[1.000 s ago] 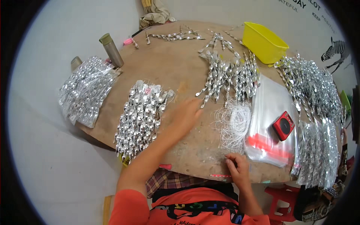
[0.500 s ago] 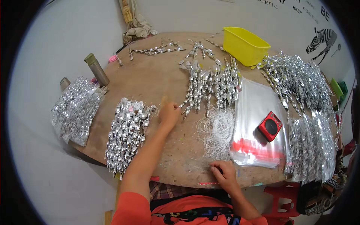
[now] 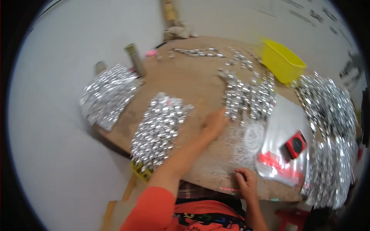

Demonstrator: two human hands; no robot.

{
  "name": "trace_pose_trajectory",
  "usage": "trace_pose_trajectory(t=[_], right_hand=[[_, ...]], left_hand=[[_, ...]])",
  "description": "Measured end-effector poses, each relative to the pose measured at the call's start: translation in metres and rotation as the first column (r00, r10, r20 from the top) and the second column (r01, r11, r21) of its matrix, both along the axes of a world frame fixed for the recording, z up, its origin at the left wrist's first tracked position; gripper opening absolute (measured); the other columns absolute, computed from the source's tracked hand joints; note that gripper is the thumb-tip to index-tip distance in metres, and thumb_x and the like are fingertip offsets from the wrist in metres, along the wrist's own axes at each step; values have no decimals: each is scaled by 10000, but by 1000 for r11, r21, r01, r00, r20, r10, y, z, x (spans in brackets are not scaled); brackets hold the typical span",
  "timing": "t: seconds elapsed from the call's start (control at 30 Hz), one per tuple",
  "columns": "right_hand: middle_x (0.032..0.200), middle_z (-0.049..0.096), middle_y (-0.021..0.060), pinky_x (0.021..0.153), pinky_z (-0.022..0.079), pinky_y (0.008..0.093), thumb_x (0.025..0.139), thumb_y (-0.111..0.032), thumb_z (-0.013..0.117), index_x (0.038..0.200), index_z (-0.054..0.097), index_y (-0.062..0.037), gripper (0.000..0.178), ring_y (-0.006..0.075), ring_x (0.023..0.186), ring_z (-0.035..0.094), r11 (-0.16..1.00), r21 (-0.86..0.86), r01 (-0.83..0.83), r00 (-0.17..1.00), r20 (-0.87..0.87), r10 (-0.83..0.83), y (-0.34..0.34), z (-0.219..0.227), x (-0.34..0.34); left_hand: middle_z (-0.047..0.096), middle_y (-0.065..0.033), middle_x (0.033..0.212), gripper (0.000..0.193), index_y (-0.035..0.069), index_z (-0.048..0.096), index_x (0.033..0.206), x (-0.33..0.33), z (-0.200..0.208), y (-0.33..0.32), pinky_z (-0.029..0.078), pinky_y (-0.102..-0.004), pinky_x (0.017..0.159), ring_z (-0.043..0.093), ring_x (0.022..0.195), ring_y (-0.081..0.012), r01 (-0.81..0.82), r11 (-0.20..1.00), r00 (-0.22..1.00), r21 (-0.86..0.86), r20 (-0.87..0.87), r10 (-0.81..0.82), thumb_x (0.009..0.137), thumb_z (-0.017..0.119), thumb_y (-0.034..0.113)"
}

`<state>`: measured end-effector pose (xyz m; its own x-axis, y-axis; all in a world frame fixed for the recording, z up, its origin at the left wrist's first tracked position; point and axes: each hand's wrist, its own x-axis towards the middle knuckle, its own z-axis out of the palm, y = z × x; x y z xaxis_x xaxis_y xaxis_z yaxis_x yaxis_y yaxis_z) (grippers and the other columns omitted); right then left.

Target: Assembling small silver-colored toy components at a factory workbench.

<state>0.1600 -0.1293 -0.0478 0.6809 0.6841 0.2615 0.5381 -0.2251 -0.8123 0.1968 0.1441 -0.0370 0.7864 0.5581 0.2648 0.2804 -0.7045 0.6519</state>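
On the desk (image 3: 181, 75) | left hand (image 3: 216, 124) just beside silver twisted strips (image 3: 246, 94) | probably light, springy, slippery; ends give best hold | fingers blurred, pinching or not, I cannot tell

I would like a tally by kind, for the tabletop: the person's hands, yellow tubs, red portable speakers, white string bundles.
Left hand and right hand: 2
Yellow tub: 1
Red portable speaker: 1
White string bundle: 1
Total: 5

left grip (image 3: 216, 122) blurred, its contact with silver twists (image 3: 252, 96) unclear, red stool (image 3: 290, 218) cut off
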Motion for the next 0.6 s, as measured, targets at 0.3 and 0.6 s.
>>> trace_pose_trajectory(t=[0.3,0.6], right_hand=[[752,554,6,623,400,243,790,-65,579,1018,575,-46,229,128,737,500,980,171,101,889,-457,-11,-5,-10,-4],[734,550,32,582,413,220,846,-119,553,1037,521,-33,212,112,622,504,827,539,158,624,-704,340,-34,0,8]], left_hand=[[594,-30,704,246,56,616,1010,-104,-4,-38,425,-293,560,538,618,-106,279,745,959,-606,223,-177,840,557,223],[617,-91,981,364,66,524,1208,-286,31,-63,462,-279,744,597,843,-168,349,658,739,-668,-235,-631,871,541,202]])
